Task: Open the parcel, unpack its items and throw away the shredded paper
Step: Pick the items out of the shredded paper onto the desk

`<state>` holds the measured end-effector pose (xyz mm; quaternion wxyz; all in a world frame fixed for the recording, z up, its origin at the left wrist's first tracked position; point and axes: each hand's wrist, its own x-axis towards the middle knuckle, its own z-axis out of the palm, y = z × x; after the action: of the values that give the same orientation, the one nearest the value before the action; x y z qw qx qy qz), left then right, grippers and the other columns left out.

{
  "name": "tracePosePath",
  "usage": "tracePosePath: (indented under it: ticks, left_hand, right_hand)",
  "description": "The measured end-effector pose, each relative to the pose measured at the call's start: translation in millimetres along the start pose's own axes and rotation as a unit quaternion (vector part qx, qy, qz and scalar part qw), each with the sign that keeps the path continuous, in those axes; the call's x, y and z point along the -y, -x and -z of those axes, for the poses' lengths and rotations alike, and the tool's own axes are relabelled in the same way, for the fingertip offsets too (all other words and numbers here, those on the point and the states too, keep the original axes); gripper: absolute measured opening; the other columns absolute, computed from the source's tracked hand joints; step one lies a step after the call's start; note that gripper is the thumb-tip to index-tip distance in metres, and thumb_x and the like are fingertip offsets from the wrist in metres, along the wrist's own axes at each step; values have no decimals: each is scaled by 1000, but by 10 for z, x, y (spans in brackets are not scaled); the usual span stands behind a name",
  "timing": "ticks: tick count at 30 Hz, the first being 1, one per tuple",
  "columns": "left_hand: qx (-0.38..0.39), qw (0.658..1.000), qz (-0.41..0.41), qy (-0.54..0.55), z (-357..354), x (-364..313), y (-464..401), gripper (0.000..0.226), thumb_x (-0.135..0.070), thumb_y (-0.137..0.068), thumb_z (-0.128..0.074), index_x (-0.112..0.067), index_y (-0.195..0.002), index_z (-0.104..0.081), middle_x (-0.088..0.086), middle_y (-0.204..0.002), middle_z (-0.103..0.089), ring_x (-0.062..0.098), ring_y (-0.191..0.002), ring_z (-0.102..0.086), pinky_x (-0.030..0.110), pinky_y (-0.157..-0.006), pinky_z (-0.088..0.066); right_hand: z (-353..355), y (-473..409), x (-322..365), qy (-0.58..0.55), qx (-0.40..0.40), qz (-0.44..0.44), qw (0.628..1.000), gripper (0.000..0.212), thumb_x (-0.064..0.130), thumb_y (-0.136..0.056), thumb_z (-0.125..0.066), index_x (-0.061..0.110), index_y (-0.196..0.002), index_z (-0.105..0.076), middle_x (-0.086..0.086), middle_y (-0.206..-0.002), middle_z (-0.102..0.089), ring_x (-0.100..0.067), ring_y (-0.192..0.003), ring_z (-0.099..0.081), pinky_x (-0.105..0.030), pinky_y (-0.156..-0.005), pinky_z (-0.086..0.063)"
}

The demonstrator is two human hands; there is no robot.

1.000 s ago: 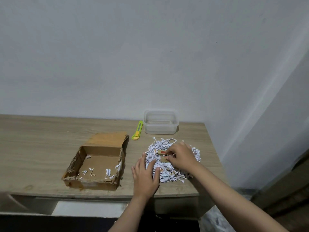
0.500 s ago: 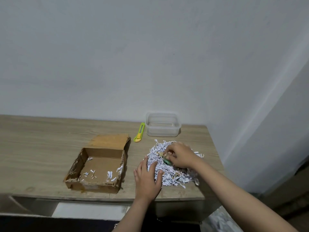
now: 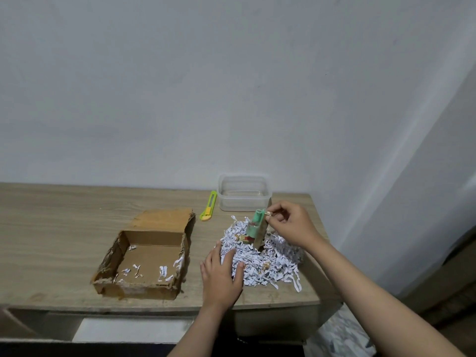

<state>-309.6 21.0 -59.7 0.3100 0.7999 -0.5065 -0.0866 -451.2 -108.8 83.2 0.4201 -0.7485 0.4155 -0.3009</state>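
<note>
Wooden desk point(image 3: 64, 228): right hand point(image 3: 291, 225) pinches a green packaged item point(image 3: 255, 228) from shredded paper point(image 3: 270, 261); left hand point(image 3: 221, 274) flat, empty. Next, probably the clear container point(image 3: 243, 193).

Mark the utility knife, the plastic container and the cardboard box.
utility knife point(image 3: 209, 205), head view, middle of its green body.
plastic container point(image 3: 244, 205), head view, its front wall.
cardboard box point(image 3: 136, 290), head view, its near wall.

On the worktop point(image 3: 64, 215), the opened box point(image 3: 144, 258) sat left of the shredded paper heap point(image 3: 268, 261). Behind the heap stood a container point(image 3: 244, 193), with a cutter point(image 3: 209, 206) just left of it. A few shreds lay inside the box.
</note>
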Motion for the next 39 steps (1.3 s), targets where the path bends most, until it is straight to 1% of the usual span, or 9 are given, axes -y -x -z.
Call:
tracePosePath:
  ticks: [4, 8, 11, 14, 19, 22, 25, 35, 39]
  left_hand:
    - [-1, 1000, -2, 1, 12, -2, 9, 41, -50, -89, -42, -36, -127, -46, 1, -152, -29, 23, -138, -23, 50, -113, -22]
    - [3, 1000, -5, 14, 31, -8, 15, 52, -54, -90, -40, -46, -140, -27, 2, -155, -22, 23, -141, -19, 47, -113, -20]
    - [1, 1000, -6, 20, 43, -18, 27, 59, -57, -89, -36, -50, -142, -13, 0, -157, -15, 22, -142, -15, 45, -113, -17]
    - [-2, 1000, -5, 18, 32, -17, 20, 60, -62, -87, -30, -52, -142, -8, 0, -157, -14, 22, -142, -15, 45, -113, -16]
    - [6, 1000, 8, 16, 19, -39, 2, 60, -64, -86, -26, -54, -141, -5, 0, -158, -11, 22, -143, -12, 51, -114, -13]
    - [15, 1000, 14, 12, 18, -43, -9, 60, -64, -86, -25, -54, -141, -4, -1, -158, -8, 21, -143, -9, 52, -114, -11]
    - [23, 1000, 18, 7, 29, -46, -12, 60, -65, -85, -23, -54, -141, -3, -1, -158, -7, 21, -144, -7, 52, -114, -8]
    - [43, 999, 32, 3, 48, -82, -30, 62, -66, -84, -19, -53, -142, -3, 0, -159, -6, 21, -145, -5, 50, -115, -5]
    - [43, 998, 35, 0, 54, -84, -28, 63, -67, -83, -18, -52, -142, -5, 0, -159, -7, 21, -145, -5, 50, -115, -5]
  right_hand:
    - [70, 26, -28, -49, -49, -2, 998, 17, 6, -82, -67, 22, -88, -65, 5, -64, -52, -7, -54, -45, -13, -54, -46]
    - [294, -41, -76, -88, -113, 10, 990, 22, 11, -83, -67, 32, -85, -68, -12, -76, -61, -21, -68, -53, -32, -65, -53]
    - [478, -172, -133, -99, -186, -1, 978, 21, 10, -82, -67, 31, -82, -69, -3, -80, -67, -23, -77, -62, -34, -74, -53]
    - [607, -335, -303, -129, -238, -47, 962, 16, 10, -82, -67, 26, -81, -69, -4, -85, -69, -27, -83, -67, -35, -76, -55]
    - [516, -492, -735, -215, -311, -174, 909, 9, 4, -78, -66, 12, -82, -66, -16, -83, -70, -25, -65, -66, -32, -66, -56]
    - [358, -501, -970, -247, -313, -224, 889, 15, 2, -77, -67, 5, -91, -64, -18, -78, -69, -22, -58, -64, -21, -50, -54]
    - [198, -480, -1163, -286, -303, -253, 873, 24, -4, -77, -62, 7, -98, -62, -20, -81, -69, -26, -64, -66, -20, -49, -53]
    - [182, -408, -1287, -36, -206, -244, 947, 25, 9, -78, -68, 7, -102, -70, -8, -93, -70, -26, -87, -66, -40, -89, -53]
    - [232, -373, -1195, 21, -180, -206, 962, 22, 14, -78, -67, 13, -99, -71, -3, -97, -70, -21, -88, -64, -38, -90, -50]
